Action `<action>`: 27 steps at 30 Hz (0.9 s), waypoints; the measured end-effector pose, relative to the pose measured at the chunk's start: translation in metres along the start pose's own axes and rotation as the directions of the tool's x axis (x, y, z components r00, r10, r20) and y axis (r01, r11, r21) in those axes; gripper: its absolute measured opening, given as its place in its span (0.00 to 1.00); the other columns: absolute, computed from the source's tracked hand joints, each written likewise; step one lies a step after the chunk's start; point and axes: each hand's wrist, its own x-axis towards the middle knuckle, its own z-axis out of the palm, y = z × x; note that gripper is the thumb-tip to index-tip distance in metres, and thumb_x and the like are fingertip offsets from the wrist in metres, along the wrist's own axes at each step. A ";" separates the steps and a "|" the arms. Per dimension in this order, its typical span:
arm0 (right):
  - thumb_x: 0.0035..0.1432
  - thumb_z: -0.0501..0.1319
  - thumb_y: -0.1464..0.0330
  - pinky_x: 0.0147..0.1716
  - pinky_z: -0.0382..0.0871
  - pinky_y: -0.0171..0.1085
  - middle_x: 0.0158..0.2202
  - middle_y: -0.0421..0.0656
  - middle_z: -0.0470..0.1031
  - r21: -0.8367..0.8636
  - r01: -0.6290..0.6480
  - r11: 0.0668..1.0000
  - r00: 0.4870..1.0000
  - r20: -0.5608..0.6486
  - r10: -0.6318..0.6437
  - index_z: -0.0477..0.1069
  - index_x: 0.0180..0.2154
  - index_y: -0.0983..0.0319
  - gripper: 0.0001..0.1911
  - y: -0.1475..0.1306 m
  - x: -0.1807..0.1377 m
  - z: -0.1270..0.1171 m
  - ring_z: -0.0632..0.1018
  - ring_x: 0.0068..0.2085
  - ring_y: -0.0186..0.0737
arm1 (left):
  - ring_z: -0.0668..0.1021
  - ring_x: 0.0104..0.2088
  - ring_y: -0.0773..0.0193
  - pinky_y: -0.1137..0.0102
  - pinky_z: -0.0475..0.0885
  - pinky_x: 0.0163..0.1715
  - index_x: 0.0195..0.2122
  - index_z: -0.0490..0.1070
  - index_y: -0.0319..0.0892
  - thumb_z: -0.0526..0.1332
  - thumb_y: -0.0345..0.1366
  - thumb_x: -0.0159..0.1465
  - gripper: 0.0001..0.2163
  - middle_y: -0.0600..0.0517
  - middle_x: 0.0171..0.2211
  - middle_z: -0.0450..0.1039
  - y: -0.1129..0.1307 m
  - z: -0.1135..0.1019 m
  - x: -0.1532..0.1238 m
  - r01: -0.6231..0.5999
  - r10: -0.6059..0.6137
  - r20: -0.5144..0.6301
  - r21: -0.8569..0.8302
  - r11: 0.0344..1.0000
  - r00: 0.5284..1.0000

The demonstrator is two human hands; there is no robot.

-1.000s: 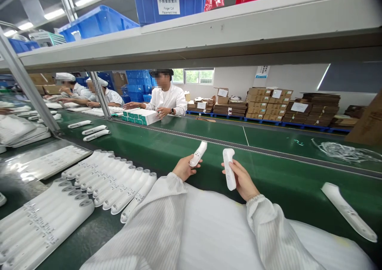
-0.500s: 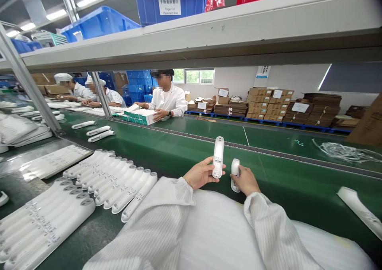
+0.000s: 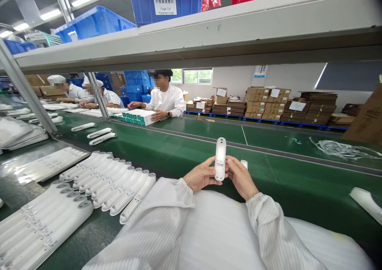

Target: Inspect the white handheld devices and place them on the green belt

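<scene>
My left hand (image 3: pixel 201 176) holds a white handheld device (image 3: pixel 220 159) upright by its lower end, above the green conveyor belt (image 3: pixel 292 182). My right hand (image 3: pixel 240 177) is closed next to it, its fingers touching the device's right side. A second white device (image 3: pixel 244 164) sticks out just behind my right hand, which grips it. Both my sleeves are white and striped, resting on a white foam sheet (image 3: pixel 221 230).
Rows of identical white devices (image 3: pixel 116 184) lie on the left, more on the tray (image 3: pixel 44 222). Another device (image 3: pixel 365 200) lies at the right on the belt. Across the belt, people in white coats handle boxes (image 3: pixel 139 116). A shelf (image 3: pixel 209 35) with blue bins hangs overhead.
My left hand turned its device upright and brought it to the middle. My right hand came in beside it, its own device now mostly hidden behind the hand.
</scene>
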 end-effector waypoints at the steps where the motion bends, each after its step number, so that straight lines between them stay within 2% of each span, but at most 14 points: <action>1: 0.47 0.63 0.57 0.27 0.64 0.34 0.30 0.39 0.71 0.055 -0.019 0.998 0.999 0.039 0.017 0.71 0.38 0.58 0.16 -0.001 -0.001 0.001 0.69 0.28 0.33 | 0.73 0.48 0.53 0.66 0.70 0.38 0.56 0.57 0.46 0.61 0.31 0.56 0.26 0.42 0.48 0.69 0.000 0.000 0.000 0.000 0.000 0.002 -0.007 1.000 1.000; 6: 0.42 0.68 0.63 0.23 0.63 0.31 0.27 0.36 0.70 0.202 -0.112 0.973 0.991 0.100 0.093 0.73 0.38 0.57 0.17 -0.004 -0.004 0.003 0.66 0.24 0.28 | 0.73 0.48 0.53 0.64 0.70 0.39 0.58 0.55 0.44 0.61 0.32 0.57 0.27 0.43 0.42 0.72 -0.002 -0.002 0.000 0.007 -0.006 0.037 -0.015 1.000 0.999; 14: 0.43 0.68 0.64 0.24 0.64 0.29 0.22 0.34 0.66 0.270 -0.163 0.949 0.983 0.122 0.134 0.71 0.41 0.57 0.20 -0.007 -0.004 0.002 0.66 0.24 0.28 | 0.74 0.45 0.54 0.64 0.71 0.37 0.58 0.54 0.44 0.62 0.31 0.56 0.29 0.43 0.43 0.72 0.000 -0.002 0.001 0.014 -0.013 0.049 -0.019 1.000 0.999; 19: 0.44 0.67 0.63 0.22 0.61 0.29 0.20 0.34 0.65 0.245 -0.141 0.959 0.987 0.112 0.116 0.71 0.42 0.59 0.20 -0.003 -0.002 0.000 0.65 0.22 0.28 | 0.75 0.45 0.54 0.66 0.72 0.35 0.55 0.58 0.42 0.62 0.32 0.56 0.26 0.41 0.46 0.70 0.000 -0.001 0.001 0.020 -0.019 0.017 -0.018 1.000 1.000; 27: 0.43 0.66 0.61 0.24 0.63 0.32 0.25 0.37 0.70 0.155 -0.104 0.982 0.994 0.056 0.097 0.71 0.42 0.59 0.22 -0.001 0.000 0.000 0.68 0.25 0.31 | 0.75 0.43 0.56 0.67 0.72 0.35 0.55 0.58 0.43 0.62 0.32 0.56 0.26 0.42 0.46 0.70 -0.002 -0.003 0.001 0.017 -0.017 0.004 -0.003 1.000 1.000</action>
